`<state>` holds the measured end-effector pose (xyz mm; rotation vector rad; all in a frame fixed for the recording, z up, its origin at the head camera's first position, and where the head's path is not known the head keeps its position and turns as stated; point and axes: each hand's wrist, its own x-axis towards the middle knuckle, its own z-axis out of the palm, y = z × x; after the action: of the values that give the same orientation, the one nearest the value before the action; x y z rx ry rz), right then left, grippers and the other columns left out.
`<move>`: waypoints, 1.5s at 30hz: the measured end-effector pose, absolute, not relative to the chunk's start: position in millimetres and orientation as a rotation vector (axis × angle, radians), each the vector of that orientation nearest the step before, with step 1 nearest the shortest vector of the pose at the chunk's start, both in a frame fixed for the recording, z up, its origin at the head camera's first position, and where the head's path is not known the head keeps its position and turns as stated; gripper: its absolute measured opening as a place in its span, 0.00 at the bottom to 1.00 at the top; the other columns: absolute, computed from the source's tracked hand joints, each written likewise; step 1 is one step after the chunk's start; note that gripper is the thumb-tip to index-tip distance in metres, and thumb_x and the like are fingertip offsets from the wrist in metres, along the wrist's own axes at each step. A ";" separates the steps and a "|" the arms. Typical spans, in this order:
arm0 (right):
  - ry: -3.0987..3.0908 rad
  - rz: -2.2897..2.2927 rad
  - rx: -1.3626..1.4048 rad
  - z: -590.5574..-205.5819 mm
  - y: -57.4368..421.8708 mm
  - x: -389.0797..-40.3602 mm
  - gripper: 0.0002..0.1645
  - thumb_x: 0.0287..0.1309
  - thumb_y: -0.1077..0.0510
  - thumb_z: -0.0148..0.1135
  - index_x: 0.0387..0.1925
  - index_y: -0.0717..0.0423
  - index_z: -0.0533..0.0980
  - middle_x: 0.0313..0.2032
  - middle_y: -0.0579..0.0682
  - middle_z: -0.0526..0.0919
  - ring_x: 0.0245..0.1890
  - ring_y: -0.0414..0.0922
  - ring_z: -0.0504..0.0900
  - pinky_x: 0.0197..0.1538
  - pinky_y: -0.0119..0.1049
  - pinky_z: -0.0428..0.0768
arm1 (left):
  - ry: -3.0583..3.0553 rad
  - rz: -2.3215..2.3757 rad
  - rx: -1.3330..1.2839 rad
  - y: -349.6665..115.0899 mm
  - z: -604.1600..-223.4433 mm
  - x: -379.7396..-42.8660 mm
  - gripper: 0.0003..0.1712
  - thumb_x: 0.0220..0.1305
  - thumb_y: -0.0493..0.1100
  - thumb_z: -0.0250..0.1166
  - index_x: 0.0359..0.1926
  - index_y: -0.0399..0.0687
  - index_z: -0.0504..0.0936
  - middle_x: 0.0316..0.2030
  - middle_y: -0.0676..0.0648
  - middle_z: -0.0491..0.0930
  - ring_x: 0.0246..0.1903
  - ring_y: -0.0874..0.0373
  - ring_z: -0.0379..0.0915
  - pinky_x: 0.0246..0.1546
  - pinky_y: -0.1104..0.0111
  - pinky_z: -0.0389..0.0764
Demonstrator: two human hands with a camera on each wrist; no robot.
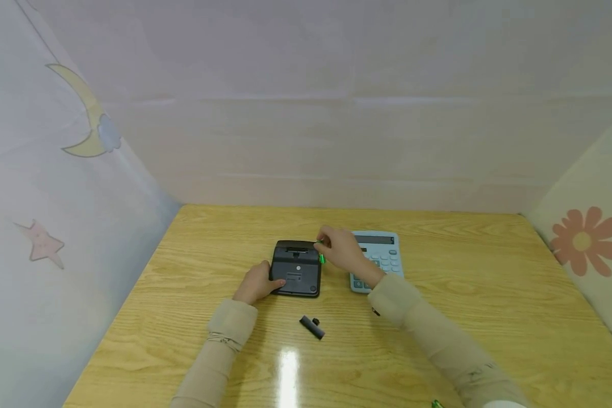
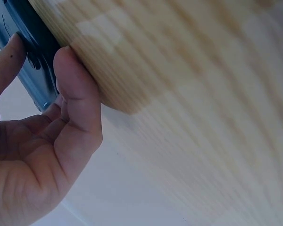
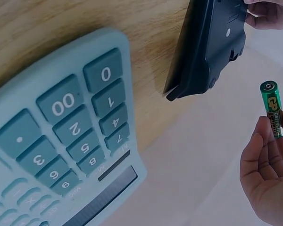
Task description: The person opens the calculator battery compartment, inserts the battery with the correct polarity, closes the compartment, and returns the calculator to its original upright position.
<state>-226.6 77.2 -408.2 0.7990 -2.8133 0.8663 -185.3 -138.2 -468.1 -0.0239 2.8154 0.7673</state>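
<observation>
A black calculator (image 1: 296, 272) lies underside up on the table, with a slot open near its far edge. My left hand (image 1: 256, 281) holds it at its near left corner, thumb on top and fingers along the side; the left wrist view shows this hand (image 2: 52, 127) at the dark casing (image 2: 30, 56). Between thumb and fingertips my right hand (image 1: 340, 247) pinches a green battery (image 3: 272, 108) above the calculator's right edge. In the right wrist view the battery stands nearly upright, apart from the casing (image 3: 217, 47).
A light blue calculator (image 1: 393, 260) lies face up, partly under the right forearm. Nearer the front are a dark bar-shaped piece (image 1: 312, 327) and a small black bit touching or beside it. Something green (image 1: 436, 404) shows at the bottom edge. Printed cloth walls stand behind the table.
</observation>
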 end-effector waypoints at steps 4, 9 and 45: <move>-2.819 0.870 0.777 -410.3 71.0 -230.8 0.07 0.57 0.57 0.61 0.34 0.56 0.75 0.20 0.44 0.75 0.18 0.38 0.70 0.21 0.31 0.68 | 2.820 0.765 -0.022 -137.8 -467.3 -184.4 0.29 0.54 0.50 0.67 0.47 0.30 0.71 0.37 0.37 0.76 0.38 0.46 0.74 0.37 0.57 0.75; -2.775 0.838 0.775 -416.8 63.6 -238.3 0.07 0.56 0.57 0.62 0.34 0.56 0.75 0.21 0.45 0.76 0.18 0.38 0.71 0.22 0.30 0.68 | 2.809 0.789 -0.022 -135.5 -465.7 -183.1 0.29 0.54 0.49 0.67 0.46 0.30 0.71 0.36 0.37 0.76 0.36 0.47 0.75 0.36 0.58 0.75; -2.744 0.630 1.000 -451.6 30.0 -252.3 0.12 0.58 0.62 0.58 0.44 0.55 0.78 0.40 0.49 0.82 0.38 0.44 0.80 0.41 0.37 0.77 | 2.805 0.793 0.000 -136.4 -467.8 -179.6 0.29 0.54 0.48 0.67 0.47 0.30 0.70 0.37 0.36 0.75 0.37 0.46 0.74 0.37 0.57 0.75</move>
<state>-252.3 30.0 -451.6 1.0002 -2.7443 0.6302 -179.6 -136.4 -467.8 -0.0002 2.8046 0.7930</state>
